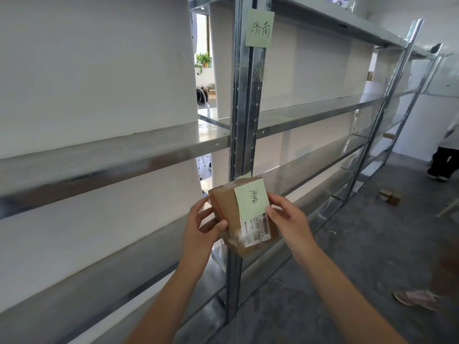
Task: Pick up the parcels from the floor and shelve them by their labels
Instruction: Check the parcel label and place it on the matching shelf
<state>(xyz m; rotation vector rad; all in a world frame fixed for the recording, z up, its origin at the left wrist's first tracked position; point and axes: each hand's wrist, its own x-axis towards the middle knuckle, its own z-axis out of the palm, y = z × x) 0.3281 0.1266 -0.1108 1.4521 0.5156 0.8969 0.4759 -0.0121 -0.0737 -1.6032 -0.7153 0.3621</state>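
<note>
Parcel, brown cardboard: 1, centre of frame, held up in front of the shelving upright. Green notes with handwriting: 2, one on the parcel, one on the upright, top centre. Barcode label: 1, on the parcel's lower face. Left hand: grasping the parcel's left edge. Right hand: grasping its right edge, thumb on the note. Small boxes on the floor, right: 2 or so, blurred. Metal shelves: bare
</note>
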